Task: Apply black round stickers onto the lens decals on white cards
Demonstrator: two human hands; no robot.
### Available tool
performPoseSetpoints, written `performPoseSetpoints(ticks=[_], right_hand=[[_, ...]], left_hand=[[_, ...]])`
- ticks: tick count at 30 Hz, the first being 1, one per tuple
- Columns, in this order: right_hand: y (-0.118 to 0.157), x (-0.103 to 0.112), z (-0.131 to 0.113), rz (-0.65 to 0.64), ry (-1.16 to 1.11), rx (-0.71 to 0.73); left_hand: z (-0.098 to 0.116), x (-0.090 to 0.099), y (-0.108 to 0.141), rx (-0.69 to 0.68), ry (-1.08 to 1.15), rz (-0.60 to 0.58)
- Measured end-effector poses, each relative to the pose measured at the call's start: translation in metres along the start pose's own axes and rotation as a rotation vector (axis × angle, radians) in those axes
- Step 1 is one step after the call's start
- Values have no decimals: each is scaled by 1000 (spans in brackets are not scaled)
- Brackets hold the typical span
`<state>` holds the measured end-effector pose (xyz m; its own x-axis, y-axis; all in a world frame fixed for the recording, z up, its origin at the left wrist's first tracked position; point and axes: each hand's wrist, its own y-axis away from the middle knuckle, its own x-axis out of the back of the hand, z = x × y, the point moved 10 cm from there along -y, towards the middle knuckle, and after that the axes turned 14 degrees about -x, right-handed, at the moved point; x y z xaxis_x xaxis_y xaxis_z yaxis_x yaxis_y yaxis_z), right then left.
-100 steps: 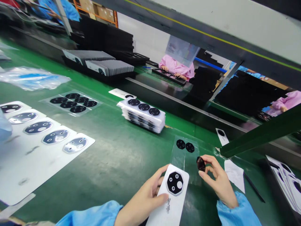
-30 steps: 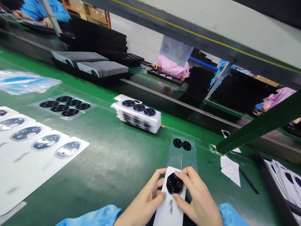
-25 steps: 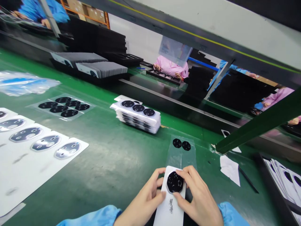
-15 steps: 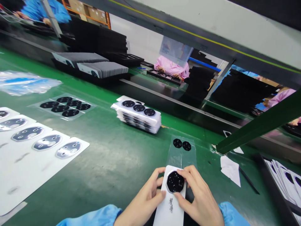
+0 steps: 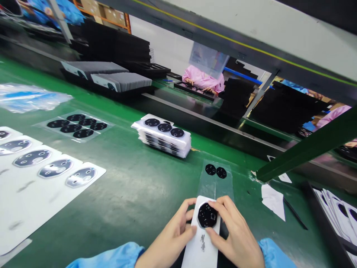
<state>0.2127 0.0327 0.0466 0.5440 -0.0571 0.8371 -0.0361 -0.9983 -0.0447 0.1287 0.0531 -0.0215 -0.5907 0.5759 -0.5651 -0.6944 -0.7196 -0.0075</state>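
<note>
A white panel [image 5: 196,245] with dark marks lies lengthwise between my hands, with a black octagonal piece [image 5: 206,216] at its upper end. My left hand [image 5: 178,230] grips the panel's left edge between thumb and fingers. My right hand [image 5: 237,230] has its thumb and fingertips closed on the right side of the black piece. Just beyond the panel, a clear film [image 5: 214,188] carries two black octagons. A stack of white sheets [image 5: 164,139] with black octagons stands farther back.
White panels [image 5: 41,197] overlap at left, near a film sheet [image 5: 78,124] of black octagons. Plastic bags [image 5: 30,97] lie behind. At right are a green post [image 5: 306,145], a paper scrap [image 5: 273,201] and a black tray [image 5: 323,219]. A person in pink [image 5: 203,80] sits across.
My right fingertips have shifted very slightly left on the black piece. My left hand and the panel look unmoved. Across the bench, the hands of the person in pink have moved.
</note>
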Motion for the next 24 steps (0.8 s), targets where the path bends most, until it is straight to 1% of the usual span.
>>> performPoseSetpoints(ticks=[7,12,19,22,24], right_hand=[[-1,-1,0,-12,3,-8],[-1,3,-4,25,-16,3],[-2,4,-6,33,-6,22],[-1,1,-6,18,19,1],[-1,-1,-5,5,39,-21]], left_hand=[[0,-2,0,-3,-3,-5],[0,-1,0,-10,-4,-7],[-1,-3,1,-19,-31,-29],[-2,-1,1,-23,-81,-29],[-2,2,1,-18,-156,-16]])
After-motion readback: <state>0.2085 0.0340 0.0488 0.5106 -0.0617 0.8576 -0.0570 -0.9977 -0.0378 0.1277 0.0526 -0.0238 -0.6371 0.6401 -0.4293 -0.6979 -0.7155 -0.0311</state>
